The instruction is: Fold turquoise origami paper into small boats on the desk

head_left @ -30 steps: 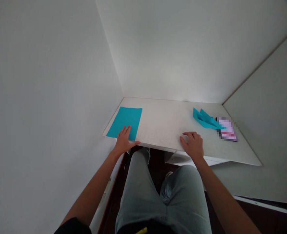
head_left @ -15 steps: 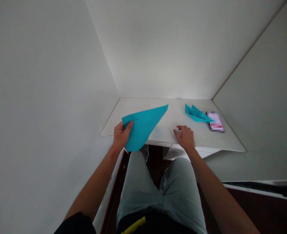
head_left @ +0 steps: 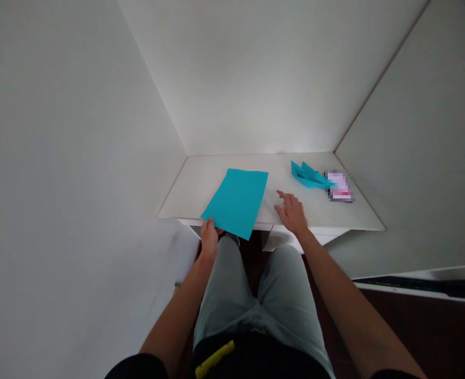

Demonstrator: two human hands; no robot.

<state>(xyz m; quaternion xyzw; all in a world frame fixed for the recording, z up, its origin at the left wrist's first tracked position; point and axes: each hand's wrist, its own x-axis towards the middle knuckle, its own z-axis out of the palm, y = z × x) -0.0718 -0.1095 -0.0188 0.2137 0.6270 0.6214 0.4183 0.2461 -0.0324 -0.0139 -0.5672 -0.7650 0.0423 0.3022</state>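
Currently the blue sheet [head_left: 238,202] lies at a slant across the front edge of the counter [head_left: 188,189], left of centre, one corner jutting past that edge. The left hand [head_left: 209,237] pinches its near-left corner, a grip that probably steers the sheet while leaving its face uncovered. Just beside its right side, the right hand [head_left: 292,211] is loosely spread and holds nothing, perhaps kept close to steady it. Towards the far-right corner, the folded blue paper [head_left: 306,176] overlaps a blurred flat item [head_left: 339,195], both seemingly set aside for room.
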